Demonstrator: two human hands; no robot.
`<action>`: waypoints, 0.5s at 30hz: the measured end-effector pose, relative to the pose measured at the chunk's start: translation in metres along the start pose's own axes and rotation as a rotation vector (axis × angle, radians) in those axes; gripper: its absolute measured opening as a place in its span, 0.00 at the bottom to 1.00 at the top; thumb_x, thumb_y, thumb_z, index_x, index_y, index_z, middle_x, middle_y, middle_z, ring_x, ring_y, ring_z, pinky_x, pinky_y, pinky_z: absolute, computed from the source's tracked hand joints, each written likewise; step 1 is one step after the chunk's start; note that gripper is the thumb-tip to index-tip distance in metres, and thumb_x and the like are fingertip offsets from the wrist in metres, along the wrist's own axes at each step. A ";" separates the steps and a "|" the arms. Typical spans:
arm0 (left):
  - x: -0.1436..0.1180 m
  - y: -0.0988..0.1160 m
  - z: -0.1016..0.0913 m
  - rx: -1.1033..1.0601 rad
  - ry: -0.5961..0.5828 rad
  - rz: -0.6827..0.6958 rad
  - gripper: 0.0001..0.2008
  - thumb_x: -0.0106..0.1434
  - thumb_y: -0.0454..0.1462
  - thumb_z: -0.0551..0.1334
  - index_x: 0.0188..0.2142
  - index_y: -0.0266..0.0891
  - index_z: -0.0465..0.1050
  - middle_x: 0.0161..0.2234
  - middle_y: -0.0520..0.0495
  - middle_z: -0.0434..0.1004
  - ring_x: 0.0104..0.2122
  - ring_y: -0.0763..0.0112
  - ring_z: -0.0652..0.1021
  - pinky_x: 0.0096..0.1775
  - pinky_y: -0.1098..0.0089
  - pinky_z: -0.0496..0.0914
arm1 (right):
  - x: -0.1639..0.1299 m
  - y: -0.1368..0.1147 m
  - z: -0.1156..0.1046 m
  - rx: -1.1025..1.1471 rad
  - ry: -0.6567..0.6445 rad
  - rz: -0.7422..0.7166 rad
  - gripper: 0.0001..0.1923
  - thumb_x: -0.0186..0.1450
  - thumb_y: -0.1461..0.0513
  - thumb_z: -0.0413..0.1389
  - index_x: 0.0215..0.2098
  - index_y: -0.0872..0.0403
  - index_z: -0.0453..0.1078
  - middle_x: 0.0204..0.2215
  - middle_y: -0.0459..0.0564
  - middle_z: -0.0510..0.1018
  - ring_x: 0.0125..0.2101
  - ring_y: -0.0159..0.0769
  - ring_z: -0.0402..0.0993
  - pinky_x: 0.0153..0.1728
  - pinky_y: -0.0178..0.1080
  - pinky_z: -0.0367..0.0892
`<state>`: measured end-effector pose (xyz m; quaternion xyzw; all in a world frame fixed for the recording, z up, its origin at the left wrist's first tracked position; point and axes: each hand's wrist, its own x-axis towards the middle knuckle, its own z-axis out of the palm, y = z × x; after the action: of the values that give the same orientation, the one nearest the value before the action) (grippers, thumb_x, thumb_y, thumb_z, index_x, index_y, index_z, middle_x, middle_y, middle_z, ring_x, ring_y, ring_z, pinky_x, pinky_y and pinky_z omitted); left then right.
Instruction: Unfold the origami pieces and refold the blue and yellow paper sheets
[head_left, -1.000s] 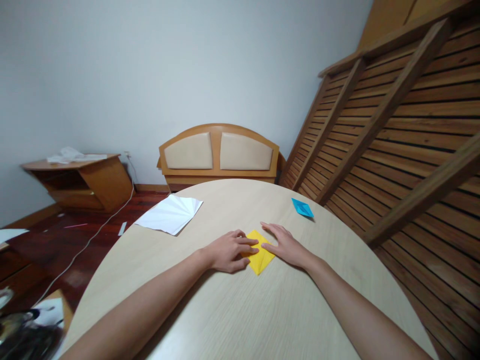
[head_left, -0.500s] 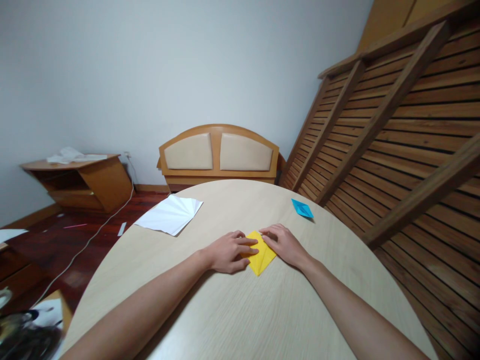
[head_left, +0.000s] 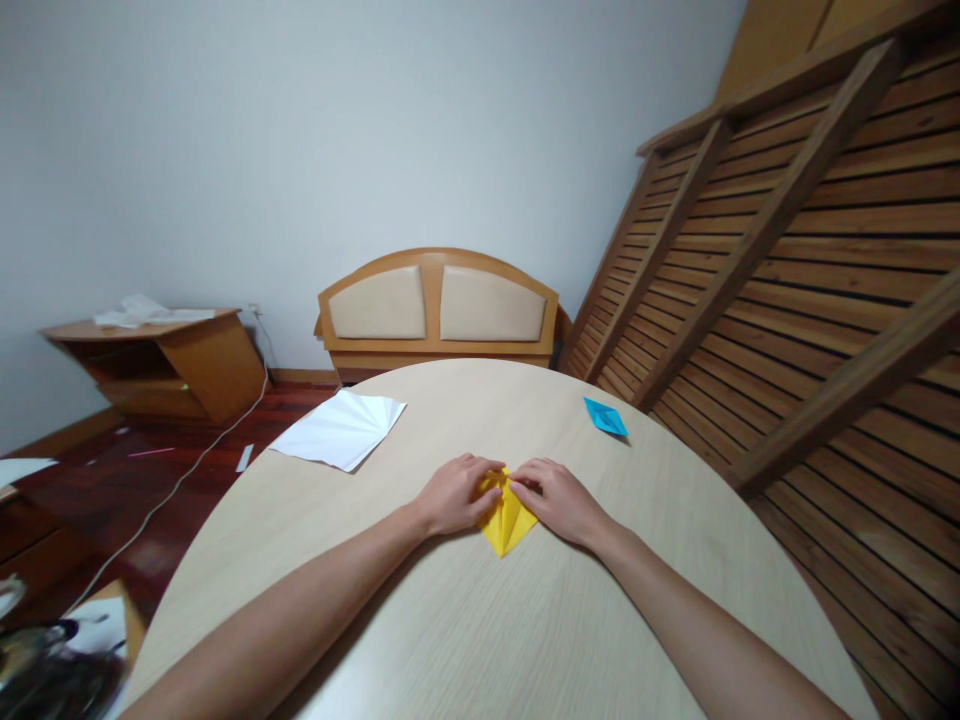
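— Scanning from the table's left edge, what is seen?
— A creased white sheet is laid there. Mid-table, a folded yellow paper is pinched at its top by the curled left hand and right hand. A blue folded paper is left near the right edge.

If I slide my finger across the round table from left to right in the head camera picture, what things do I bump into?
White paper → left hand → yellow folded paper, pinched by both hands' fingers → right hand → small blue folded paper, farther back by the table's right edge.
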<state>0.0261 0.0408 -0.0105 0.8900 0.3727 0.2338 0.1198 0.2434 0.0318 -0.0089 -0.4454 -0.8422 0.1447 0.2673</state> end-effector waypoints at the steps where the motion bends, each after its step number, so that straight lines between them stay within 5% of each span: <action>1: 0.000 0.000 0.000 -0.011 0.006 -0.018 0.18 0.66 0.41 0.57 0.54 0.40 0.69 0.47 0.43 0.78 0.46 0.61 0.76 0.50 0.61 0.70 | 0.000 -0.002 0.001 -0.001 0.007 0.010 0.15 0.70 0.54 0.51 0.43 0.51 0.78 0.38 0.52 0.81 0.41 0.42 0.74 0.45 0.44 0.67; 15: 0.000 0.001 -0.002 -0.056 0.051 -0.145 0.16 0.65 0.44 0.58 0.49 0.42 0.72 0.37 0.48 0.80 0.35 0.66 0.78 0.38 0.69 0.70 | -0.001 -0.011 0.001 -0.047 0.042 0.086 0.11 0.64 0.53 0.57 0.36 0.51 0.75 0.35 0.50 0.80 0.38 0.42 0.74 0.41 0.42 0.66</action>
<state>0.0258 0.0401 -0.0088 0.8508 0.4324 0.2572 0.1518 0.2357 0.0246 -0.0051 -0.4904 -0.8195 0.1269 0.2682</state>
